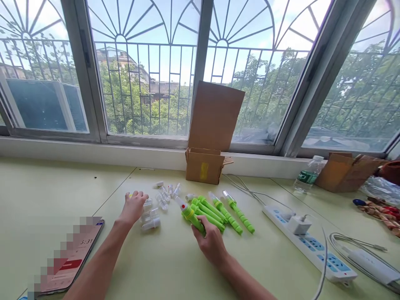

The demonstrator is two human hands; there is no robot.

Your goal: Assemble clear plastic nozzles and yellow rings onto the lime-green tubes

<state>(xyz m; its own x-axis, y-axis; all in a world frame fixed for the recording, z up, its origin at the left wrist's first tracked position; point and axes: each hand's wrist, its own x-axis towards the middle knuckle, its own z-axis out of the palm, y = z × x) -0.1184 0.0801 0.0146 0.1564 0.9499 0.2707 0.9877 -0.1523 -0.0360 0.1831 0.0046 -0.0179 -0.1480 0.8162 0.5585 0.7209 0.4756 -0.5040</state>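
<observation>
My right hand [210, 239] is wrapped around a bright green plastic tube [189, 213], ridged near its top. A clear cap [180, 203] with a red dot sits on the tube's upper end, which tilts up and left. My left hand [134, 207] is beside the loose clear plastic caps [151, 223], its fingers curled down. A small yellow bit [130, 195] shows at its fingertips; what it belongs to is hidden. More green tubes [209, 213] lie just beyond my right hand. Two green tubes with clear caps [239, 214] lie to their right.
A phone [73, 260] lies at the left. An open cardboard box [204, 166] stands against the window ledge. On the right are a power strip [312, 246] with cables, a water bottle [308, 175], another cardboard box [336, 171] and a white adapter [373, 264].
</observation>
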